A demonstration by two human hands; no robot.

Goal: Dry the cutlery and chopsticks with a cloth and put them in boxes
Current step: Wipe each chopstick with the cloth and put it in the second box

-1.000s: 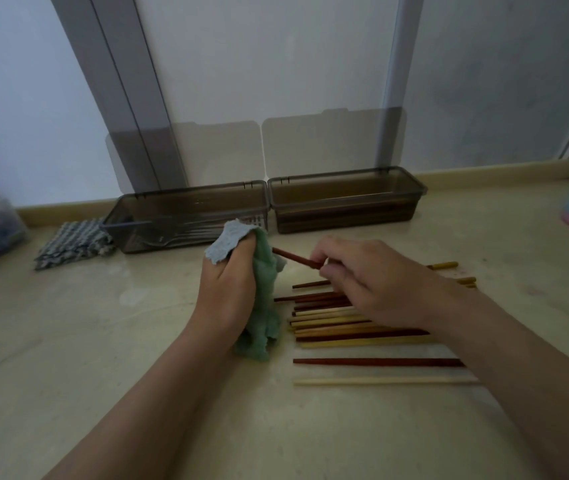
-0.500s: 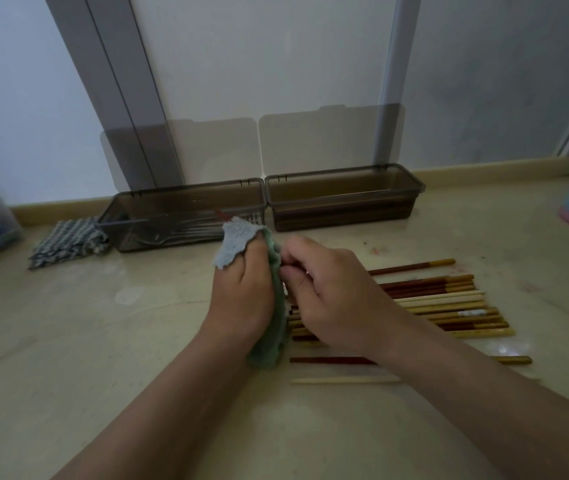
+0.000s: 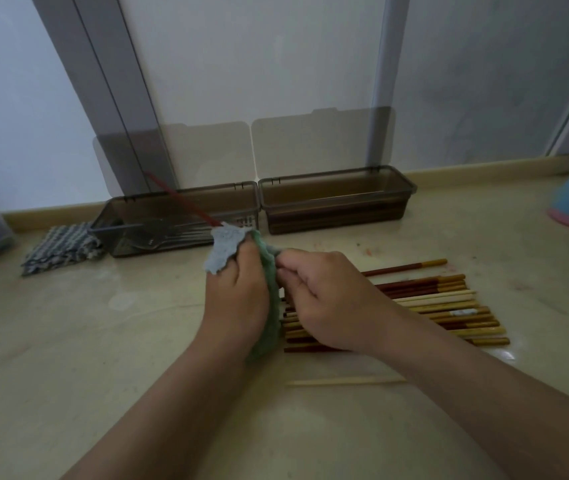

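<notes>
**Wiping a single chopstick through a cloth-lined fist**

The red chopstick (image 3: 186, 202) runs through the cloth (image 3: 227, 249), its far end slanting up and away over the left box (image 3: 137, 216). The left hand (image 3: 238, 299) closes its grip round the bunched cloth, so that the fabric surrounds the shaft on all sides. The right hand (image 3: 331, 306) meets the cloth's near edge with its fingers curled in a narrow pinch. The chopstick's near end is hidden there, so this hand probably holds it and drives the stroke.

The remaining chopsticks (image 3: 449, 306) lie side by side on the floor (image 3: 103, 341) under and to the right of the right hand, within easy reach for the next pick. One pale chopstick (image 3: 345, 381) lies apart, nearer the person.

Both boxes stand against the wall with their lids (image 3: 324, 140) upright. Cutlery (image 3: 158, 233) already lies in the left box. The right box (image 3: 338, 216) looks meant for chopsticks. A checked cloth (image 3: 61, 247) lies beside the left box.
</notes>
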